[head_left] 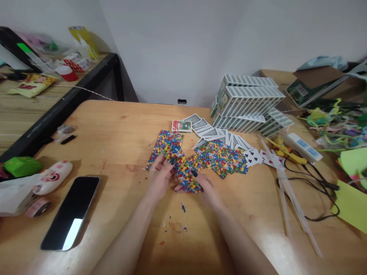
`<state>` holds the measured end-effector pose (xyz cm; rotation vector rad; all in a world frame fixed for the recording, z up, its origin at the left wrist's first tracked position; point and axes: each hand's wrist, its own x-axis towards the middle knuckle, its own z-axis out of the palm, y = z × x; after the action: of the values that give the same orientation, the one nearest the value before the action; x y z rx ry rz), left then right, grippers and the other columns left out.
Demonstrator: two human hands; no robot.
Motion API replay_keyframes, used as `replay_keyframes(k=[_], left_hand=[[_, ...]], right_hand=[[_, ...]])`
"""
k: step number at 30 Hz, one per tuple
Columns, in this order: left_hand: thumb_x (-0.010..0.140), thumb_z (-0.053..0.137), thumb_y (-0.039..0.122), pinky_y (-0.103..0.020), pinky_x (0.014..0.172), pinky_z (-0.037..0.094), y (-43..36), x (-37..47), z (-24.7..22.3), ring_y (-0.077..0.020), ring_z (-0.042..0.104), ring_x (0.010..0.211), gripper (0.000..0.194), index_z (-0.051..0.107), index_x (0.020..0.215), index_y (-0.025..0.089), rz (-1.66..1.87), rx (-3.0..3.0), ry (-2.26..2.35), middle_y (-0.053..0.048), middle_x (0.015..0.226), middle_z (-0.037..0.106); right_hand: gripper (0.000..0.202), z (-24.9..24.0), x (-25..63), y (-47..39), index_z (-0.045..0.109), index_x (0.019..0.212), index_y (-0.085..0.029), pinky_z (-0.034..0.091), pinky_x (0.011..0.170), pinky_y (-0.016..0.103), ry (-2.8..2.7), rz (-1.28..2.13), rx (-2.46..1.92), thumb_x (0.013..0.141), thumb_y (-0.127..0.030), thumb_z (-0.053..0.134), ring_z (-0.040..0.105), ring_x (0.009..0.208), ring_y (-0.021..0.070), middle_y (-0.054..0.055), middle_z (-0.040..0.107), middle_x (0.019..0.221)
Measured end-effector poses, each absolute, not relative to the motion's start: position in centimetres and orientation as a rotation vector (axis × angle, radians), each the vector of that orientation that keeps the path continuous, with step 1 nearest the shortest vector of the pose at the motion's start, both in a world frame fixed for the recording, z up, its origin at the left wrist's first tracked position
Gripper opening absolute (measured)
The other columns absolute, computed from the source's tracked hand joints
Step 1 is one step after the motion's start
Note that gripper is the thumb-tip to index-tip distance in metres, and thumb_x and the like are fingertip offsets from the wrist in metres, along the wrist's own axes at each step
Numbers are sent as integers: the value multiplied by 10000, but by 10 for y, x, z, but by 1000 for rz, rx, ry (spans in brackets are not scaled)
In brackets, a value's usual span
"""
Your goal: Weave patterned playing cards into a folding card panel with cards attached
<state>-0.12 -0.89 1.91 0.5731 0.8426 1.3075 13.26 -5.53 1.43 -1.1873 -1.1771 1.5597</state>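
Between my hands is a brightly patterned multicolored piece (187, 177), gripped on its left by my left hand (160, 173) and on its right by my right hand (205, 187). Fingers of both hands are closed on it, and some fingertips show beneath. Behind my left hand lies another patterned piece (166, 142) on the wooden table (120, 152). More patterned pieces (225, 156) overlap to the right. Beyond them, grey-backed playing cards (210, 132) are fanned out, with face-up cards (252, 157) at the right end. A small card box (181, 126) sits behind the patterned pieces.
Stacked card boxes (249, 101) stand at the back right. Plastic strips (289, 194), a power strip (304, 147) and black cables (318, 175) lie right. A phone (71, 212), a white case (53, 177) and a green object (23, 167) are left.
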Motion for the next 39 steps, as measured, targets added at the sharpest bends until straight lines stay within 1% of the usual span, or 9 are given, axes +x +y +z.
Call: replay_keyframes(k=[2,5,8,11,16,21,24,30,39], left_hand=[[582,713,201,-225,665,467,-7,-4,19,-127,613,735,289,628,858,207,1335,605,931,4,810,666],[576,716,205,-222,624,468,-5,-4,20,-115,610,680,287,627,848,196,1316,564,975,9,807,668],[551,728,197,-240,593,481,-3,-5,21,-119,610,633,313,617,843,188,1295,503,1016,14,759,664],[534,734,175,-284,598,509,-2,-8,20,-145,618,637,266,614,771,161,1219,512,1024,-6,732,667],[577,706,182,-360,632,537,2,-19,17,-185,634,672,180,624,734,146,1062,571,973,-31,726,673],[551,727,194,-338,581,547,4,-25,15,-205,639,713,296,643,833,162,1029,688,1037,-43,824,683],[533,739,198,-354,581,549,2,-21,14,-212,637,696,271,657,784,142,957,755,1064,-56,791,689],[500,757,225,-353,532,548,-3,-14,14,-216,637,630,255,668,720,132,928,760,1108,-54,732,690],[510,743,291,-324,496,550,-7,-12,15,-184,616,603,271,654,698,117,872,829,1174,-22,683,669]], right_hand=[[503,15,133,-55,655,831,-206,528,578,355,-1054,1660,-1201,792,-589,330,652,701,224,65,668,667],[385,15,136,-52,639,831,-196,517,526,330,-932,1698,-1171,737,-539,491,644,671,221,52,661,660],[274,10,144,-48,619,763,-179,496,480,285,-773,1562,-1132,659,-432,640,628,616,197,36,653,676],[224,4,155,-42,603,696,-163,473,452,250,-677,1369,-1177,633,-362,686,582,521,146,13,629,637],[202,3,170,-36,592,756,-176,517,551,269,-787,1242,-1245,641,-312,687,574,597,136,0,634,720],[306,1,168,-36,536,890,-201,545,573,310,-790,1321,-1194,640,-283,693,606,655,158,-3,632,794],[229,-5,164,-36,546,829,-192,548,576,312,-780,1331,-1193,665,-286,675,611,630,155,-6,636,752],[171,-6,162,-39,603,702,-163,543,537,303,-807,1267,-1270,627,-280,703,599,510,147,4,655,658],[173,0,161,-41,626,601,-159,543,474,296,-788,1226,-1315,584,-301,723,593,460,158,9,653,583]])
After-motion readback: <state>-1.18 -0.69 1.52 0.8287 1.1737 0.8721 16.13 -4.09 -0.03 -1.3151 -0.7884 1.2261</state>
